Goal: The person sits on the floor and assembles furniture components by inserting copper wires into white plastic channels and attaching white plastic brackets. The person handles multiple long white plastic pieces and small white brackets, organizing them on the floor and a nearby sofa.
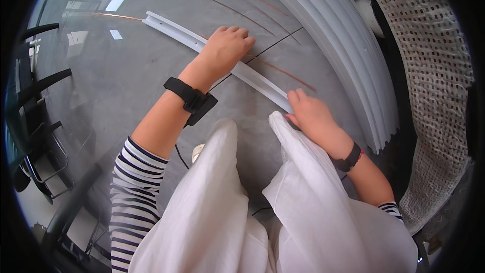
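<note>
A long white U-shaped channel strip (260,82) runs slantwise in front of my knees, from upper left to lower right. Its open groove shows, with small holes near the far end. My left hand (227,49) is closed over the strip's middle, fingers curled past its far edge and fingertips hidden. Around the strip's nearer end, beside my right knee, my right hand (313,119) is closed, thumb on the near side. A thin copper-coloured rod (283,71) passes beneath or behind my left hand close to the strip; whether that hand also touches it is unclear.
Several more copper-coloured rods (237,11) lie on the grey floor (134,65) farther off. To the right is a stack of long white strips (348,45), with a perforated pale fabric sheet (429,55) beyond. Black-framed chairs (43,136) stand at the left.
</note>
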`<action>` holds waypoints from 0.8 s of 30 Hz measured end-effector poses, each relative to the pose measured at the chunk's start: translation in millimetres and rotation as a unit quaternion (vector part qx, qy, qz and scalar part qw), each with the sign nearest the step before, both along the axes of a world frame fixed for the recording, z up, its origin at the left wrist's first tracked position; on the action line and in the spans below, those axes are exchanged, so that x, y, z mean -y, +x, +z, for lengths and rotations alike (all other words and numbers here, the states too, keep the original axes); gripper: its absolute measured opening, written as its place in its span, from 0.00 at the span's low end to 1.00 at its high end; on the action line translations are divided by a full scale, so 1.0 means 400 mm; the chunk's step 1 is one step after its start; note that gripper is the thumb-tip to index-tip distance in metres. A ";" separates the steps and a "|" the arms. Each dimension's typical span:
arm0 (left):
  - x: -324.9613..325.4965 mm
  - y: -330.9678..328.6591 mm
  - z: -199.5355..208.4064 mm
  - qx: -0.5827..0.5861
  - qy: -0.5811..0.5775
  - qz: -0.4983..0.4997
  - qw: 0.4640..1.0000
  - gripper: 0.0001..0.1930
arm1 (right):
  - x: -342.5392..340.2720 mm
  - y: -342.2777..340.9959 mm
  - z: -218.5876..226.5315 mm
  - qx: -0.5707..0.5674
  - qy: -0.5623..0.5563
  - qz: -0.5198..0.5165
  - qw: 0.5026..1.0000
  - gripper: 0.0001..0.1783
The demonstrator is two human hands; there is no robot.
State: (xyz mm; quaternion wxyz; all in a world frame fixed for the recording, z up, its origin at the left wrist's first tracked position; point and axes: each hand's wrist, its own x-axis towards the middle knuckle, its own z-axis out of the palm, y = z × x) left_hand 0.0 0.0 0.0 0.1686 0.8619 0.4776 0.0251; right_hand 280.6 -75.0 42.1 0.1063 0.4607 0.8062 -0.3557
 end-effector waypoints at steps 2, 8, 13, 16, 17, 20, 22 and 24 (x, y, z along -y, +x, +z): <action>-0.009 -0.013 -0.006 0.031 0.000 0.007 0.999 0.06 | -0.002 0.011 -0.022 0.021 -0.018 0.017 0.999 0.22; 0.011 -0.040 -0.006 0.059 0.000 0.019 0.998 0.05 | 0.069 0.197 0.009 0.176 0.002 0.034 0.984 0.22; -0.005 -0.027 -0.005 0.052 -0.003 0.002 0.999 0.04 | 0.184 0.474 -0.034 0.382 -0.123 0.100 0.911 0.11; -0.005 -0.029 -0.009 0.039 -0.010 -0.002 0.999 0.04 | 0.164 0.439 0.039 0.387 -0.174 0.119 0.898 0.11; -0.003 -0.030 -0.010 0.033 -0.011 -0.003 0.999 0.04 | 0.156 0.393 0.040 0.332 -0.114 0.065 0.934 0.13; 0.003 -0.033 -0.023 0.029 0.021 -0.008 0.999 0.03 | 0.101 0.243 0.045 0.129 0.046 -0.028 0.990 0.19; 0.011 -0.032 -0.026 0.017 0.033 -0.011 0.999 0.03 | 0.069 0.146 0.036 0.055 0.069 -0.002 0.996 0.20; 0.014 -0.029 -0.022 -0.012 0.044 -0.022 0.999 0.03 | 0.051 0.076 0.013 0.025 0.096 0.028 0.995 0.20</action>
